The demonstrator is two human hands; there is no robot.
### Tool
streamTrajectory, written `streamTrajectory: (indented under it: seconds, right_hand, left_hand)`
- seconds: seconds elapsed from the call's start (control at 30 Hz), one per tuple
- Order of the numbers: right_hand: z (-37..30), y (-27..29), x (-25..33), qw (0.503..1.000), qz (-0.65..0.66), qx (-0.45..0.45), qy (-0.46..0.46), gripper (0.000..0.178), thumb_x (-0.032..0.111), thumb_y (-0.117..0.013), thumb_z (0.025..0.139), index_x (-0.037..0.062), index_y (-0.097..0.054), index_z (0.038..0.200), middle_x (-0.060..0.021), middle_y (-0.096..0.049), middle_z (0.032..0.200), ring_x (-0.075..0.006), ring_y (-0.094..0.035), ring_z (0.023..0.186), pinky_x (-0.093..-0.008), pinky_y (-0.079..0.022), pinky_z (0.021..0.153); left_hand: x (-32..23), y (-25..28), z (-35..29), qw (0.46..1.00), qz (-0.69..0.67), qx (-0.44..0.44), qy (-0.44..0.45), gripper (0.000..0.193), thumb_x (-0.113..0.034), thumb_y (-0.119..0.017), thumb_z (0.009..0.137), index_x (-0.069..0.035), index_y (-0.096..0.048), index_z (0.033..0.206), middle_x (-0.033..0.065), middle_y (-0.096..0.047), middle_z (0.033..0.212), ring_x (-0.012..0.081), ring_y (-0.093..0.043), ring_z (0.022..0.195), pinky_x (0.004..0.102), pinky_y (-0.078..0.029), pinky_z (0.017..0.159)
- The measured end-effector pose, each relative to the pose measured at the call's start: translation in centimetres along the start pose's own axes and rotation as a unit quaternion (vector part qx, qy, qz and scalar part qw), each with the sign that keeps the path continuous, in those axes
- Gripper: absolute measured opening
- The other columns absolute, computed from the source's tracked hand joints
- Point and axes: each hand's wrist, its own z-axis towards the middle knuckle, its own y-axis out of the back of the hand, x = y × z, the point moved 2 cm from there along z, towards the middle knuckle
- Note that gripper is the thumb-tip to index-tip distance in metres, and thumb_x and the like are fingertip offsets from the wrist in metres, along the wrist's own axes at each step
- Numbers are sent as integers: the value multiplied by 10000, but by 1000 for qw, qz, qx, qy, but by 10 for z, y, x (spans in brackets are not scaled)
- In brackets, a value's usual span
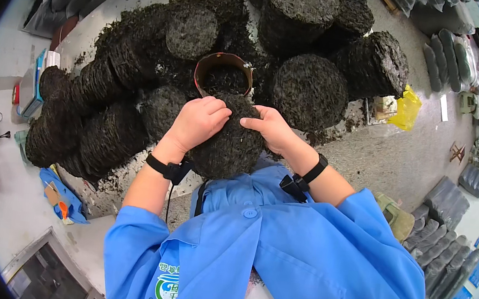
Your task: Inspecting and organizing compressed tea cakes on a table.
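Note:
A dark round cake of dried seaweed (230, 151) is held upright in front of my body, its flat face toward me. My left hand (202, 122) has its fingers curled together at the cake's upper left edge. My right hand (274, 131) grips the upper right edge, the thumb on the face and the other fingers mostly hidden. Just beyond the cake stands a round, reddish-brown rimmed container (224, 70) with loose dark seaweed inside. Tall stacks of similar seaweed cakes (310, 92) stand or lie around it.
Rows of seaweed cakes (111, 134) lie along the left of the table, among loose scraps. A yellow plastic bag (406, 109) sits at the right. Bagged stacks (443, 267) line the right side. A blue bag (63, 196) lies at the lower left.

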Motion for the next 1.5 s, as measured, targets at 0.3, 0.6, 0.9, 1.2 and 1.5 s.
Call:
streamTrajectory:
  seconds: [0.3, 0.6, 0.9, 1.2, 1.5]
  right_hand:
    - [16, 3, -12, 999, -19, -19, -19, 218, 46, -696, 893, -46, -678, 1089, -72, -709, 977, -130, -660, 858, -298, -529, 797]
    - [34, 1, 3, 999, 17, -9, -28, 228, 48, -686, 886, -57, -687, 1088, -77, -713, 1012, -145, -659, 893, -303, -519, 836]
    - [34, 5, 0, 994, 4, -69, -80, 280, 27, -646, 905, -79, -643, 1164, -133, -698, 1100, -216, -664, 994, -341, -523, 880]
    - [19, -18, 16, 970, 232, -75, 24, 421, 87, -620, 992, 34, -475, 1383, -111, -604, 1288, -232, -584, 1188, -427, -521, 960]
    - [12, -32, -1, 968, 236, -80, 40, 352, 84, -601, 1005, 42, -530, 1347, -64, -627, 1249, -188, -587, 1137, -370, -486, 971]
  left_hand:
    - [26, -3, 20, 992, -59, 98, -56, 210, -43, -757, 701, -88, -648, 875, 31, -647, 894, 244, -651, 862, 369, -559, 738]
    - [52, 7, 46, 983, -77, 164, -31, 209, -41, -756, 665, -93, -635, 827, 42, -600, 813, 244, -615, 776, 352, -545, 669]
    - [93, 6, 55, 975, 46, 39, 214, 115, -83, -722, 816, -75, -674, 920, 91, -633, 864, 287, -652, 860, 390, -540, 763]
    - [-22, -12, -2, 963, -76, -100, 239, 124, -16, -770, 783, -64, -685, 860, 65, -646, 801, 227, -628, 732, 322, -500, 629]
    - [-24, -17, 2, 982, 112, -42, 146, 144, -43, -777, 725, -77, -668, 813, 58, -645, 786, 270, -635, 747, 358, -524, 655]
